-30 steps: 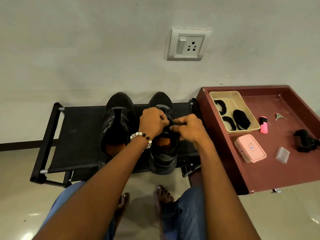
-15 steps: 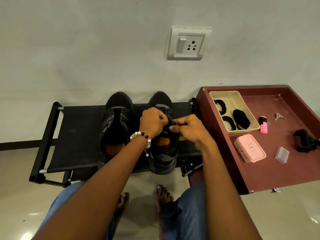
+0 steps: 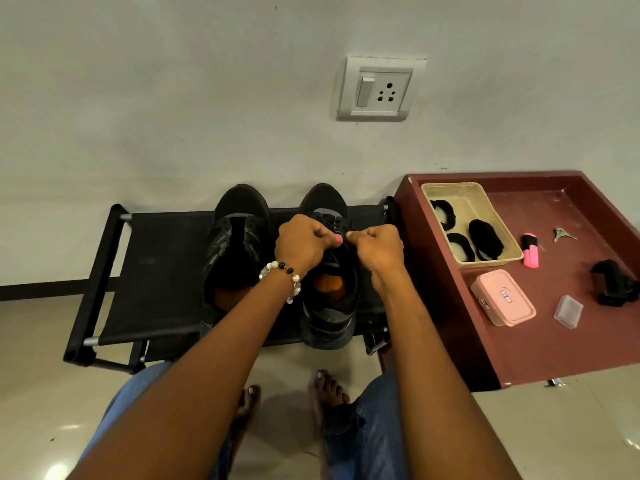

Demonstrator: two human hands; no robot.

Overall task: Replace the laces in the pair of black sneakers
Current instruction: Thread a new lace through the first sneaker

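Black lace pinched between left hand [image 3: 304, 242] and right hand [image 3: 379, 245] over right sneaker [image 3: 329, 296] at rack's [image 3: 156, 271] right edge, seemingly for threading eyelets.

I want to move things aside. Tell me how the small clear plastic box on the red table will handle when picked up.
The clear box looks thin-walled and small, so probably light. Its smooth, glossy sides may slip between fingers. It lies flat, so it should slide rather than roll if pushed.
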